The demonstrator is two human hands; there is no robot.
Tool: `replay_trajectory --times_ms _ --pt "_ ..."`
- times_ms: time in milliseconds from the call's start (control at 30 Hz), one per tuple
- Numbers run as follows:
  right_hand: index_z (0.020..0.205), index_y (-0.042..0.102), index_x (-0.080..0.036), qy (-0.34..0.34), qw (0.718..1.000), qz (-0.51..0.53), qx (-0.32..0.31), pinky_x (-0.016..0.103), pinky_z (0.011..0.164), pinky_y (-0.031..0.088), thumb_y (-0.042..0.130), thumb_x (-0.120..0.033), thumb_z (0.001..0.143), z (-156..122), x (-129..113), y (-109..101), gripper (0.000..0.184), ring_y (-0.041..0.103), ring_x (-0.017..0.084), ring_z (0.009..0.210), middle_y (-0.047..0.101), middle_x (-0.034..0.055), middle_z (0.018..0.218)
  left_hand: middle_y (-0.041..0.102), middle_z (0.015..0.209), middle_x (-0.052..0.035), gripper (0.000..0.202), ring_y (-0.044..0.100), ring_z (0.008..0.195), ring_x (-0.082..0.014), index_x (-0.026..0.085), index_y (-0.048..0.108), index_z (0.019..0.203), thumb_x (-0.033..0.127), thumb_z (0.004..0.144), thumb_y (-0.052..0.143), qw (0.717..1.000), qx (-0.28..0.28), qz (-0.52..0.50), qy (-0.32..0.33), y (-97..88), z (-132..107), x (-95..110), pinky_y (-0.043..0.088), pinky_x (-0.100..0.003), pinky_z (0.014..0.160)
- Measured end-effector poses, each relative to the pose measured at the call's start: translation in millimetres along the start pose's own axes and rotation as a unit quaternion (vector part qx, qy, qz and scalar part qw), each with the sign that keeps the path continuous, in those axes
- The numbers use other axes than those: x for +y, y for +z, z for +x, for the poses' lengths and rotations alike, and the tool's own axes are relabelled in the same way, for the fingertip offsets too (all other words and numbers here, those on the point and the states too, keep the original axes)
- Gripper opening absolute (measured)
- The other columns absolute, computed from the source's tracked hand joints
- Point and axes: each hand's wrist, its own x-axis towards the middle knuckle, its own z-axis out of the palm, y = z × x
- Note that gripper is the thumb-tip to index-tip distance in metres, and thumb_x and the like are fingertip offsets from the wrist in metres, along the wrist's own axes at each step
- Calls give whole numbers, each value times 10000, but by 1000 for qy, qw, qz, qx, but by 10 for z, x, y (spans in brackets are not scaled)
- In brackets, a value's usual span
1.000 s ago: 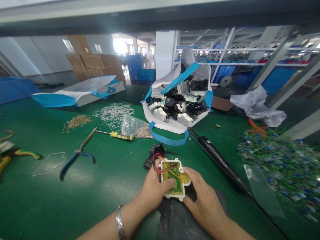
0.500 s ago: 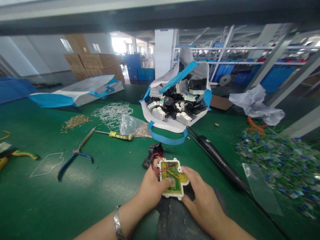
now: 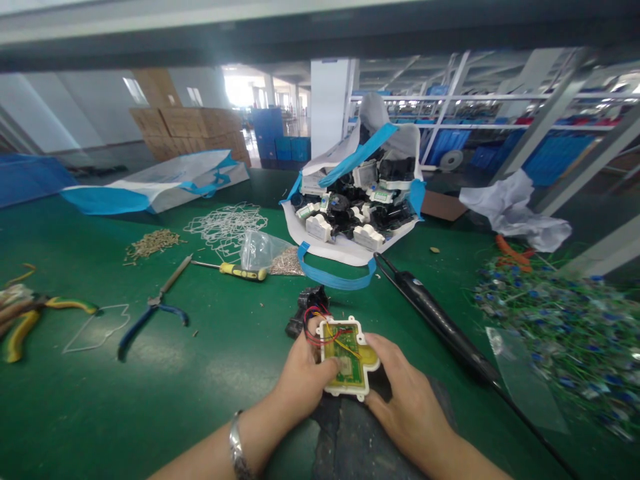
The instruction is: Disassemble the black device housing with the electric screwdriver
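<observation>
A white plastic housing with a green circuit board (image 3: 347,357) and red and yellow wires sits near the front edge of the green table (image 3: 200,393). My left hand (image 3: 305,379) grips its left side, thumb pressed on the board. My right hand (image 3: 407,400) clasps its right side, fingers curled under the housing. A black part (image 3: 306,310) hangs on the wires just behind it.
A black soldering iron (image 3: 435,320) lies to the right, with a heap of small blue and green parts (image 3: 560,333) beyond. Blue-handled pliers (image 3: 150,313), a yellow screwdriver (image 3: 240,271) and a bag of screws (image 3: 265,252) lie to the left. An open white-blue bag of housings (image 3: 355,207) stands behind.
Both hands stay on the housing, almost still. At the far left edge, yellow-handled pliers have come further into view as the camera shifted slightly.
</observation>
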Motion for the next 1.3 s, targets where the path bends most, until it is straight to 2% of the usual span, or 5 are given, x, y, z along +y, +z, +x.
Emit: replay_trajectory --times_ms 333,533,900,1133,1300 --pt "1232 283 -164 0 1000 8 4 412 855 443 378 -114 731 -7 -9 -13 512 434 239 1049 422 121 1149 554 804 -9 377 548 770 -177 155 434 949 91 592 535 1000 1 17 -3 -4 -3 29 439 -296 736" --pt "1229 292 -160 -2 1000 10 5 413 850 446 383 -123 736 -13 -4 -10 502 435 245 1049 422 122 1155 586 764 0 330 554 748 -177 144 498 893 142 563 499 998 32 -45 -22 -3 -7 80 437 -264 706" --pt "1235 287 -174 -6 1000 14 7 424 847 446 386 -110 719 5 -39 -34 530 437 251 1047 429 117 1146 614 769 -13 233 572 743 -176 138 528 876 188 650 553 999 27 17 -22 -1 18 119 442 -265 707" --pt "1231 286 -166 4 1000 9 -1 434 832 449 412 -140 724 -5 -38 -29 523 439 265 1031 429 129 1130 626 836 -26 420 574 783 -189 139 543 1017 224 614 626 996 74 -11 -53 -3 24 129 448 -272 727" --pt "1201 320 -173 27 999 36 -9 427 834 439 425 -157 702 20 -59 -51 510 451 258 1012 441 113 1102 629 901 -38 576 587 773 -184 156 477 1163 244 618 639 994 59 -50 -80 26 12 133 456 -275 721"
